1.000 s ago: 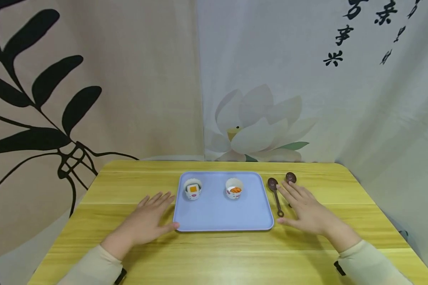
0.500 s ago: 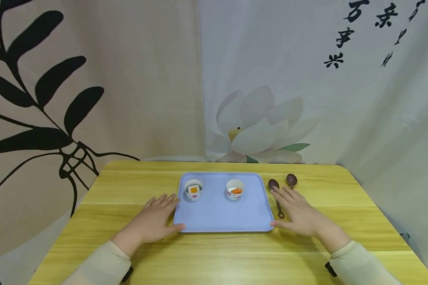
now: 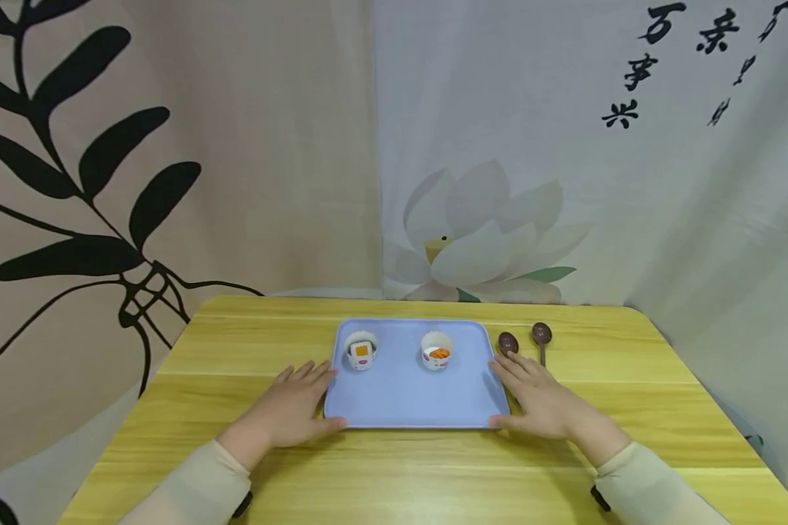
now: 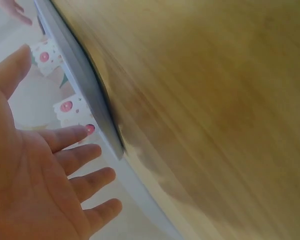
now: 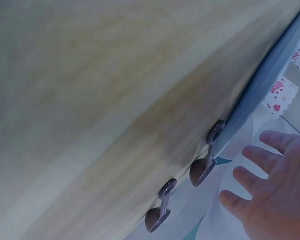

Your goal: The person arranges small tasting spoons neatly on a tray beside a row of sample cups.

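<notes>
A pale blue rectangular tray lies on the wooden table between my two hands. On its left half stands a small white patterned cup with a white and orange piece inside. A matching cup to its right holds orange bits. My left hand, fingers straight and spread, is at the tray's left edge, thumb by the front corner. At the right edge my right hand is likewise spread, fingertips overlapping the rim in the head view. Both wrist views show empty palms facing the tray.
Two brown spoons lie right of the tray: the nearer spoon is partly hidden by my right hand, the other spoon stands farther right. The yellow wooden table ends at a printed curtain behind.
My right hand has moved left from over the spoons to the tray's right edge, uncovering the far spoon. My left hand has shifted slightly right against the tray. The head view has turned slightly left.
</notes>
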Demonstrator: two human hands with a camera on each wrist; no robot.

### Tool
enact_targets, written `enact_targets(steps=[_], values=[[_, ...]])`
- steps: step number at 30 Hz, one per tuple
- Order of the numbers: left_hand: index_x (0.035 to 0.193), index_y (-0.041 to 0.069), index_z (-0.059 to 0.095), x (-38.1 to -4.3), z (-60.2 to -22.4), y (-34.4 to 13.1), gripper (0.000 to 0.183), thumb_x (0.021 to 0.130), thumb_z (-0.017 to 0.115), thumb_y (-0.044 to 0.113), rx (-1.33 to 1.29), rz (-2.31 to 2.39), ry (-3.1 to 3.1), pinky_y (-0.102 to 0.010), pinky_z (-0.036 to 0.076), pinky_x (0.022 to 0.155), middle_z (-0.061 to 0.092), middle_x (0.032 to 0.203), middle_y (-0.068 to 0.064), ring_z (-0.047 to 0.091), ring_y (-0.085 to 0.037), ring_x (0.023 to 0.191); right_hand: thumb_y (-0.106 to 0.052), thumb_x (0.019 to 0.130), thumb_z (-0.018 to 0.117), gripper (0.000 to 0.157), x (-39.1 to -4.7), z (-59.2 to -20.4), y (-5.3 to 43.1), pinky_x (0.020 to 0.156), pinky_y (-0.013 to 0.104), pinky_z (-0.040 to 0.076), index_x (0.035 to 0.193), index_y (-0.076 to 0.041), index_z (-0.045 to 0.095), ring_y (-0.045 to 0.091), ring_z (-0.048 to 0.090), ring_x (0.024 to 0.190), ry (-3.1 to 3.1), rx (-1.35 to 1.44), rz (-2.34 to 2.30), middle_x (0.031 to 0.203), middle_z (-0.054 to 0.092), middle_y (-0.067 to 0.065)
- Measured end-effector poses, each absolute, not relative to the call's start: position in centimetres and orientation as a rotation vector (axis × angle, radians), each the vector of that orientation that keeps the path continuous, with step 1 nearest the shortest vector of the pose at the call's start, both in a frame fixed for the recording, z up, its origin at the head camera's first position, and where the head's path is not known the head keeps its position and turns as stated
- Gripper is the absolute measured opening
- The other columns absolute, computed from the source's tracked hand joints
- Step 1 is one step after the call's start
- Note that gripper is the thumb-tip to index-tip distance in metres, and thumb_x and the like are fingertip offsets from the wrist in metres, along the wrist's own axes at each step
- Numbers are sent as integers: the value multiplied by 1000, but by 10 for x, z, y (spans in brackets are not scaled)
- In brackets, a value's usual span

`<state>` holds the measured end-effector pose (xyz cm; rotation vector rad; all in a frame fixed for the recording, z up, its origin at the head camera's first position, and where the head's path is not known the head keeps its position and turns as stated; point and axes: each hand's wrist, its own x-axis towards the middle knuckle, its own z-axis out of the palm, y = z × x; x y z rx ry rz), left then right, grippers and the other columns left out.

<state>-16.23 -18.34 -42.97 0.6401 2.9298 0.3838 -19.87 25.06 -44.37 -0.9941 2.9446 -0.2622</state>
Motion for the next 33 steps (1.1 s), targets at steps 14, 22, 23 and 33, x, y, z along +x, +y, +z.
enact_targets(steps=[14,22,23,33], values=[[150,-1,42,-170,-438,-173,99,85,61,71,617,338,2912,-64,17,116,32,159,-21,26,-46,146,-72,88,56,98,-201,-443,246,116,64,21,153,-1,37,46,23,147,2889,-975,-216,158,33,22],[150,-1,41,-173,-440,-172,102,83,65,71,583,358,2892,-66,16,116,29,160,-23,25,-46,146,-71,87,57,98,-201,-439,245,114,66,22,152,1,38,48,23,146,2868,-975,-206,157,34,24],[150,-1,41,-174,-440,-172,102,82,65,71,574,353,2893,-66,16,116,29,160,-22,25,-46,146,-71,87,57,98,-201,-438,245,113,66,22,152,1,39,48,23,146,2866,-976,-206,157,34,25],[154,-1,34,-185,-447,-175,113,77,67,76,540,338,2856,-66,14,116,22,163,-20,20,-45,148,-73,85,59,103,-208,-438,243,114,66,22,152,2,37,47,23,146,2846,-947,-173,158,30,25]])
